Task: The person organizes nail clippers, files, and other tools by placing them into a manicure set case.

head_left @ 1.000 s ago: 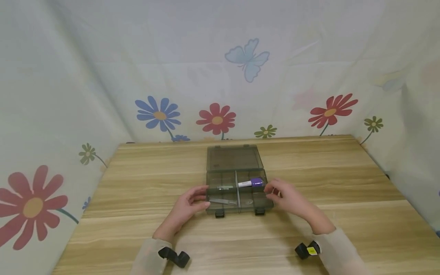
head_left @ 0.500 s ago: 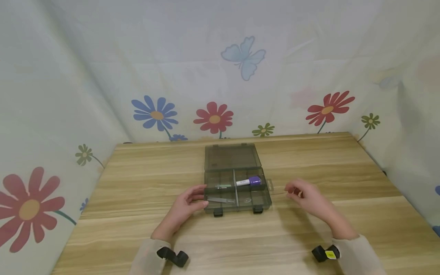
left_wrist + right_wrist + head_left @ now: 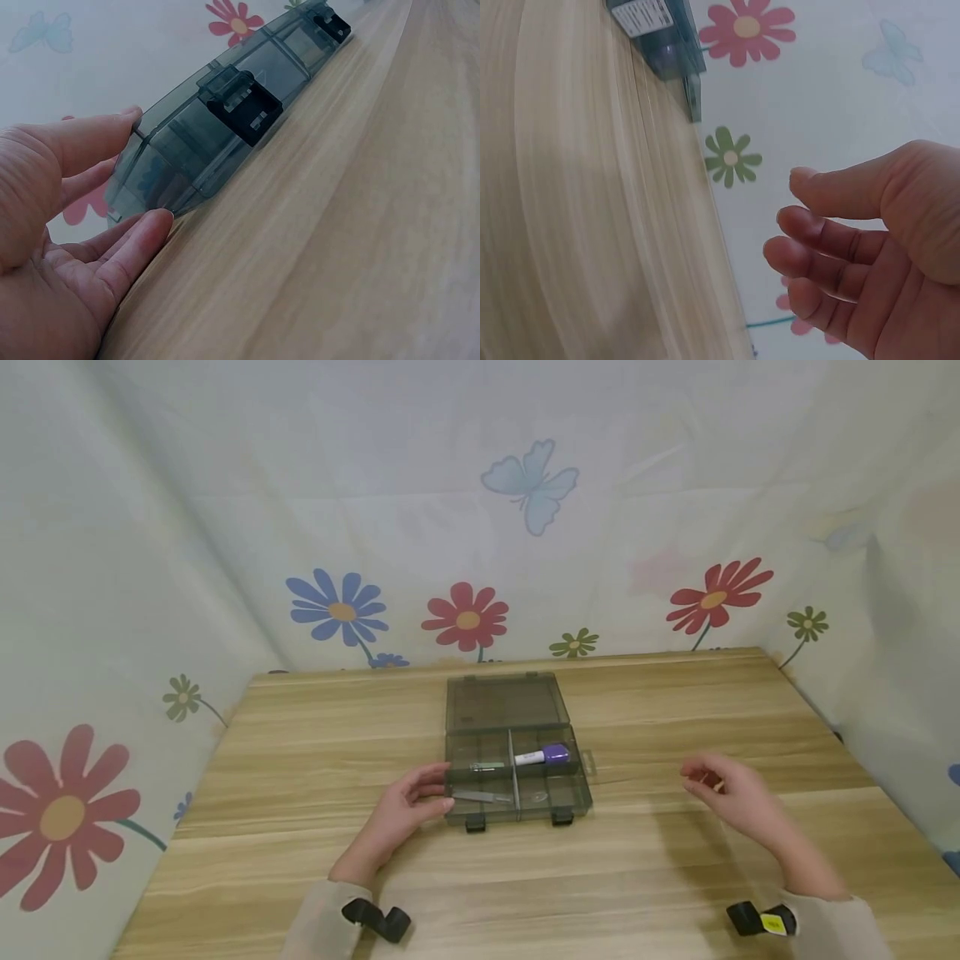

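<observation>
Plainly, the left hand rests straight fingers against the open organiser box mid-counter, its small contents hard to identify, while the right hand hovers loosely curled, empty.

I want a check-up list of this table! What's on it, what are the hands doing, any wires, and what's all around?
Surface: wooden table, bare wood around the box.
Job's things: smoky plastic box, lid lying open behind it; inside, a purple-capped tube, a metal file, another small metal tool; two black latches at the front.
Clutter: nothing seen.
Hands: left hand touches the box's left end, thumb and fingers straight; right hand hovers to the right, apart from the box, loosely curled, holding nothing.
Cables: nothing seen; a black strap on each wrist.
Surroundings: cloth walls printed with flowers and butterflies.
</observation>
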A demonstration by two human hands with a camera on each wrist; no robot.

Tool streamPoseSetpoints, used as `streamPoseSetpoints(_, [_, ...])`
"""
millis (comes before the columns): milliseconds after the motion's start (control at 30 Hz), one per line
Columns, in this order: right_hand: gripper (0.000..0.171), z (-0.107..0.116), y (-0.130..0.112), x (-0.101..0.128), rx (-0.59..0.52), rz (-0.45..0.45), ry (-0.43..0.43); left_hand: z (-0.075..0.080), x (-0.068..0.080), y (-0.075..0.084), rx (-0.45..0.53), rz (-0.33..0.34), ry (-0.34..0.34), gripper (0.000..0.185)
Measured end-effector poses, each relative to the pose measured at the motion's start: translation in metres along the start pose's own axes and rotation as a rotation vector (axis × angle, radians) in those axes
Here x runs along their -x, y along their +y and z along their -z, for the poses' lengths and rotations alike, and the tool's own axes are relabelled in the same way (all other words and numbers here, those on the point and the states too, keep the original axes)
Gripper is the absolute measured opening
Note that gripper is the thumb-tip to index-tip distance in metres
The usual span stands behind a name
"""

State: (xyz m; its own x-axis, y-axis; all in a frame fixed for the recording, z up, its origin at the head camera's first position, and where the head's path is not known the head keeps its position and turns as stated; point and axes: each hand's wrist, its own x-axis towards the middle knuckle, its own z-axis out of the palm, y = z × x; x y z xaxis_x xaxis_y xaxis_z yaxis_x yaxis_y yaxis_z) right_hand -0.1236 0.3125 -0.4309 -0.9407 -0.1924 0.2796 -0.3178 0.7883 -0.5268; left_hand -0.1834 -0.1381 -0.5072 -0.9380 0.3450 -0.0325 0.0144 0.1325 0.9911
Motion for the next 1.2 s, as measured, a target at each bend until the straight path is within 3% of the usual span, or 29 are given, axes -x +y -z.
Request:
streamPoseSetpoints(200, [0.012, 0.008, 0.011, 0.01, 0.025, -0.117, -0.088, -0.001, 0.005, 0.015, 0.02, 0.018, -0.009, 0.058])
streamPoseSetpoints(400, [0.014, 0.007, 0.022, 0.019, 0.031, -0.159, -0.116, -0.002, 0.008, 0.028, 0.007, 0.021, -0.019, 0.058])
streamPoseSetpoints(700, [0.018, 0.001, 0.04, 0.025, 0.014, -0.175, -0.125, 0.0, 0.0, 0.002, 0.008, 0.01, 0.005, 0.058])
streamPoseSetpoints(1200, [0.017, -0.01, 0.05, 0.026, 0.053, -0.204, -0.199, -0.001, 0.0, 0.0, -0.004, 0.011, -0.001, 0.059])
